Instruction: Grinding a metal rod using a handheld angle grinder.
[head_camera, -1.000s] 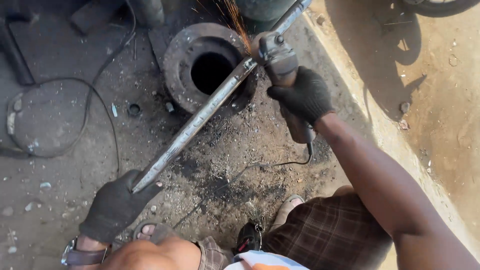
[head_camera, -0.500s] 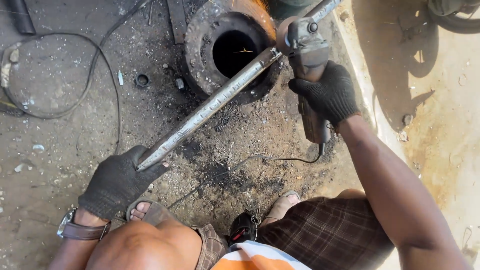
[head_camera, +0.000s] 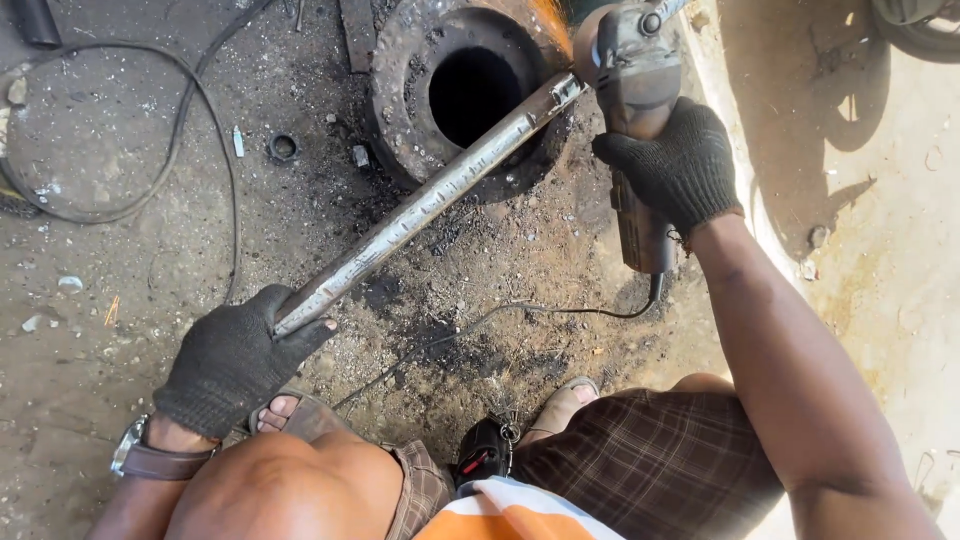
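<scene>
The steel bar (head_camera: 430, 205), running near-left to far-right, is clasped by the left hand (head_camera: 235, 360); the angle grinder (head_camera: 635, 130) is gripped by the right hand (head_camera: 680, 160) at its far end.

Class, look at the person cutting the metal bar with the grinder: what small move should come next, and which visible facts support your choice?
Probably keep the left hand clamped on the near end of the metal bar while the right hand eases the grinder a little further into the cut. Sparks show at the far end, where the bar lies across the round metal flange and looks still in one piece.
</scene>
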